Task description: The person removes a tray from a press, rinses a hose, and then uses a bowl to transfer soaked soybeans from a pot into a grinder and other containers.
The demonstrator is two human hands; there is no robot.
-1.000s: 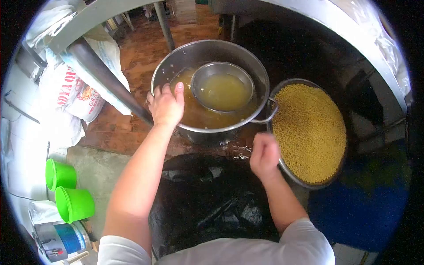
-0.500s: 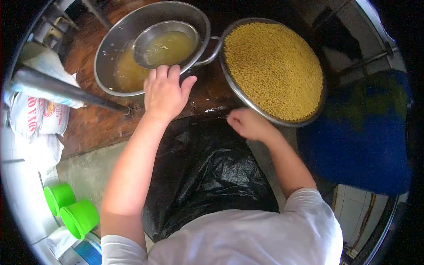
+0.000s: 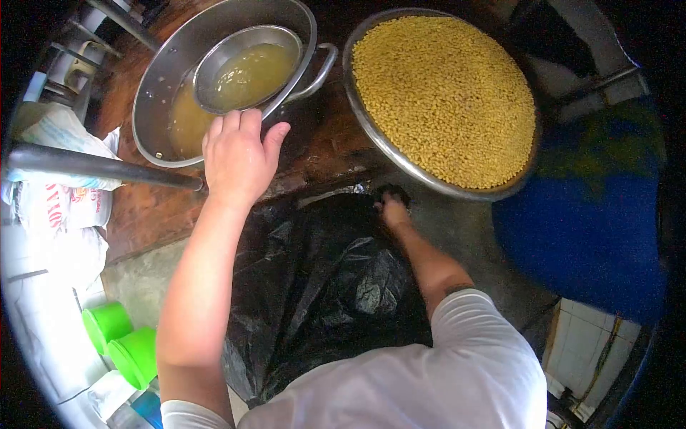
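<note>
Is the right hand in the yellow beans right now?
No, the right hand is outside the metal basin of yellow beans, down beside the black plastic.

Pot (image 3: 163,93) and bowl (image 3: 207,80): smooth, reflective metal. Basin (image 3: 391,149) rim: polished metal. Apron (image 3: 325,286): creased, glossy plastic. Shirt (image 3: 407,379): matt cloth. Buckets (image 3: 137,355): smooth plastic.

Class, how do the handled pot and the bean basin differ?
The pot holds cloudy liquid and a smaller bowl; the basin holds yellow beans.
The pot's liquid sits low; beans nearly fill the basin.
The pot shows a loop handle; the basin shows none.
Both are round and open-topped.
</note>
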